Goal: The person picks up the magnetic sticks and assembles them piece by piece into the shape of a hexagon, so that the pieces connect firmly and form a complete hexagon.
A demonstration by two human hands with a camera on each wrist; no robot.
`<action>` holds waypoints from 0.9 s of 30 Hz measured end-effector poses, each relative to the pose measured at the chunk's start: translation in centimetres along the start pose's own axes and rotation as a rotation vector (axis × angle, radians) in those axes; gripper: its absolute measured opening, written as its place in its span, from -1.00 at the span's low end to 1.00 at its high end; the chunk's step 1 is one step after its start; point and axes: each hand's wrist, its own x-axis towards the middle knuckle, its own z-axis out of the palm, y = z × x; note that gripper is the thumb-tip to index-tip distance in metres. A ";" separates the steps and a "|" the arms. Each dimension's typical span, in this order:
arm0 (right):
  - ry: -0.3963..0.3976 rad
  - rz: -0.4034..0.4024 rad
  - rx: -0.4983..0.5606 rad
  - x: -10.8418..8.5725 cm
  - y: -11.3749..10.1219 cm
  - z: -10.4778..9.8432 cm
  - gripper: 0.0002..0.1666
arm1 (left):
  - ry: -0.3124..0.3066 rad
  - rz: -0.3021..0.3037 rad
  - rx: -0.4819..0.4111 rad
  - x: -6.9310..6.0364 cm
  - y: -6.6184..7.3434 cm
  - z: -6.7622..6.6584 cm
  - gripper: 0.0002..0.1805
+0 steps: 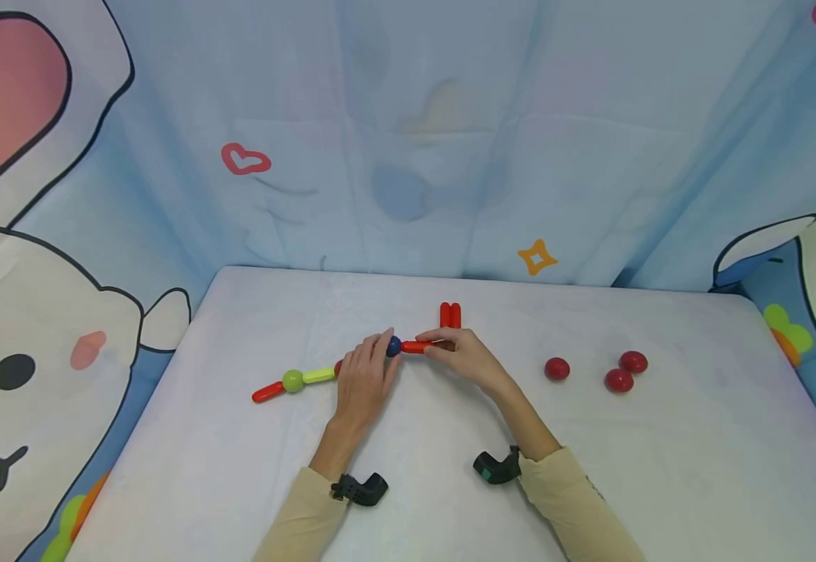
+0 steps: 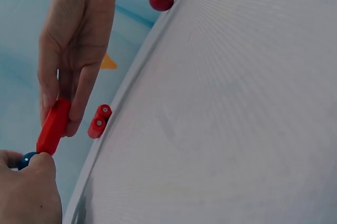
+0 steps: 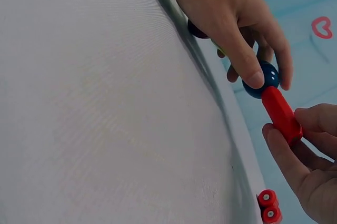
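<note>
Toward the left of the white table (image 1: 450,484), a line of pieces: red end rod (image 1: 268,392), green ball (image 1: 292,381), yellow-green rod (image 1: 320,375), then one red ball (image 1: 338,368) half hidden by the left hand (image 1: 364,376). Next along, pinched between that hand's thumb and fingers, the blue ball (image 1: 394,346). Just right of it, end against the ball, the held red rod (image 1: 414,347), gripped by thumb and fingertips of the right hand (image 1: 470,361). Probably seating that joint now: best to keep the ball still, aim the rod at its centre, push straight along the length, and avoid twisting the left part of the line. Cannot tell whether fully joined. Behind the right hand, two spare red rods (image 1: 445,315) side by side; farther right, three loose red balls (image 1: 557,368), two close together.

From the head view alone, the line's whole left end. From the right wrist, a yellow-green sliver (image 3: 216,46) between red and blue balls, hidden by the hand from above. From both wrists, pale round insets (image 2: 105,110) in the spare rods' ends, not visible from the head.
</note>
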 end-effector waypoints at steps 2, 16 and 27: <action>-0.007 -0.005 -0.003 0.0 0.0 0.0 -0.66 | 0.000 0.003 0.005 0.0 0.0 0.0 -0.49; -0.016 0.026 -0.015 -0.2 -0.2 0.8 -0.64 | -0.014 -0.061 -0.018 0.0 0.4 -0.4 -0.50; -0.033 0.073 0.000 -0.3 -0.1 0.0 -0.59 | -0.097 -0.129 0.019 -0.1 0.5 -0.5 -0.54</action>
